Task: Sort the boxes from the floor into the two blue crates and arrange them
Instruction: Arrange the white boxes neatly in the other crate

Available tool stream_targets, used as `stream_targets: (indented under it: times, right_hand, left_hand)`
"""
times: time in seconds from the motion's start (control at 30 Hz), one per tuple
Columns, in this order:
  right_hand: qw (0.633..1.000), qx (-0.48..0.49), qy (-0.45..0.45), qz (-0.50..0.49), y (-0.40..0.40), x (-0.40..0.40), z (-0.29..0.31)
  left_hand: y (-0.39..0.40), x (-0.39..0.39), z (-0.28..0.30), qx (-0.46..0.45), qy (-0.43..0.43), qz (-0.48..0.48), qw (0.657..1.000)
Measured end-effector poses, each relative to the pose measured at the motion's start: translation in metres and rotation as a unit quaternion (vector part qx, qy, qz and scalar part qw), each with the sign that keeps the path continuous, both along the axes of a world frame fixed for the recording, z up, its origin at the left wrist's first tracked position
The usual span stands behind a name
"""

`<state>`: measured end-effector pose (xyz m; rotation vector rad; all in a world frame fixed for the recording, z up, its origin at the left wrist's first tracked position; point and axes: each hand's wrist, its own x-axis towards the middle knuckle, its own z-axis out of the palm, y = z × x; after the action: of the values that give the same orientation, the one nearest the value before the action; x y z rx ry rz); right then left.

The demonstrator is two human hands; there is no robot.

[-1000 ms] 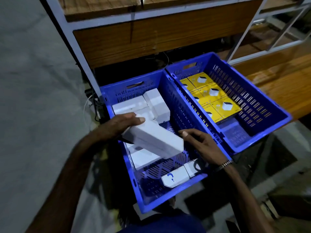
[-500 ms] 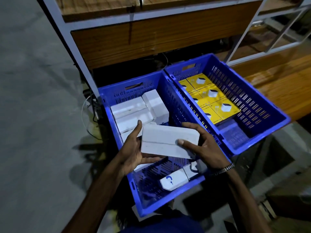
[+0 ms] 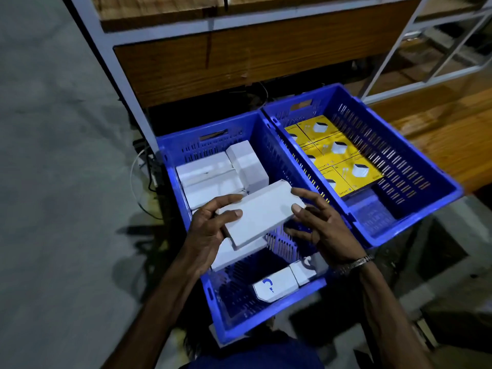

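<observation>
You hold a plain white box [image 3: 259,213] over the middle of the left blue crate [image 3: 266,326], tilted, its far end higher; your left hand [image 3: 210,230] grips the near-left end, thumb curled over the top face and fingers beneath, while your right hand [image 3: 316,225] pinches the right edge with thumb and fingertips clamped on it. Below, stacked white boxes [image 3: 213,174] fill the crate's far-left part, and two small cartons [image 3: 277,284] lie loose at the near wall. The right blue crate [image 3: 431,209] holds yellow boxes [image 3: 343,153] in neat rows at its far end. Risk from here: the held box sits askew to the stack, so lowering it as is would likely wedge a corner on the box beneath or leave it tipped against the wall; the right hand's light edge pinch could slip if you let go with the left first. Writing: one small carton shows a blue question mark; the yellow boxes carry a white product picture and dark print, probably a brand line, too small to read; the held box looks unmarked
</observation>
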<state>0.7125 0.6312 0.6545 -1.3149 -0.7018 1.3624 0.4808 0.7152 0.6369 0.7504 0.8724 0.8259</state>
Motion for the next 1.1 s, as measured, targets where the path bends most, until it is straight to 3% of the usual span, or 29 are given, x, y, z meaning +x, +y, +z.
stream_targets:
  times: [0.1,0.2,0.3,0.4,0.47,0.57,0.63,0.77,0.87,0.97,1.07,1.1]
  right_hand:
    - [0.996,-0.073,-0.053,0.002,0.005,0.006,-0.003]
    - [0.988,-0.122,-0.089,0.044,0.009,0.018,-0.010]
    - [0.979,-0.165,-0.107,0.047,0.019,0.024,-0.022]
    - [0.968,-0.197,-0.142,0.071,0.033,0.016,-0.046]
    - [0.954,-0.213,-0.185,0.100,0.042,0.005,-0.060]
    - [0.948,-0.244,-0.173,0.109,0.054,-0.012,-0.075]
    - [0.944,-0.250,-0.183,0.112,0.060,-0.019,-0.082]
    - [0.909,-0.252,-0.279,0.178,0.066,-0.027,-0.098]
    - [0.895,-0.222,-0.329,0.205,0.076,-0.020,-0.141]
    - [0.887,-0.210,-0.331,0.245,0.080,-0.015,-0.162]
    - [0.892,-0.196,-0.328,0.241,0.066,-0.021,-0.107]
    - [0.901,-0.187,-0.320,0.225,0.062,-0.017,-0.093]
  left_hand:
    - [-0.002,-0.003,-0.003,0.018,0.016,-0.042,0.999]
    - [0.002,-0.007,-0.008,0.131,0.167,-0.105,0.972]
    - [-0.002,-0.004,-0.014,0.314,0.410,-0.119,0.848]
    - [-0.025,0.007,-0.014,0.421,0.531,-0.120,0.726]
    - [-0.036,0.012,-0.017,0.424,0.576,-0.174,0.677]
    - [-0.036,0.013,-0.020,0.348,0.656,-0.307,0.595]
    - [-0.036,0.013,-0.023,0.336,0.688,-0.335,0.548]
    - [-0.041,0.016,-0.026,0.342,0.717,-0.328,0.511]
    - [-0.040,0.016,-0.027,0.337,0.718,-0.345,0.502]
    - [-0.040,0.016,-0.026,0.341,0.715,-0.347,0.502]
    - [-0.040,0.017,-0.025,0.343,0.703,-0.343,0.519]
    - [-0.038,0.016,-0.022,0.334,0.687,-0.346,0.544]
